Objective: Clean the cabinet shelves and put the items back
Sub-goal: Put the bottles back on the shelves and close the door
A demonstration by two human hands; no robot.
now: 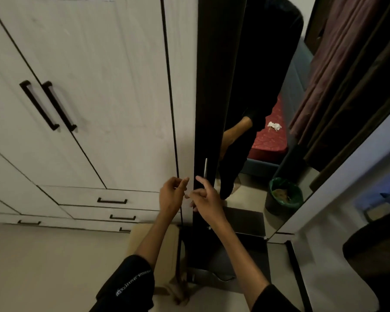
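1. Black long sleeves, pushed up, leave both forearms bare.
2. Left sleeve (131,282) bears a small white printed marking at its cuff, toward 7 o'clock.
3. Right sleeve (271,299) is plain black.
4. Both hands are bare.

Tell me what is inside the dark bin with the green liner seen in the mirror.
The bin holds a heap of brownish waste lying against its green liner. What the pieces are is too blurred to tell, and anything beneath that top layer is covered.
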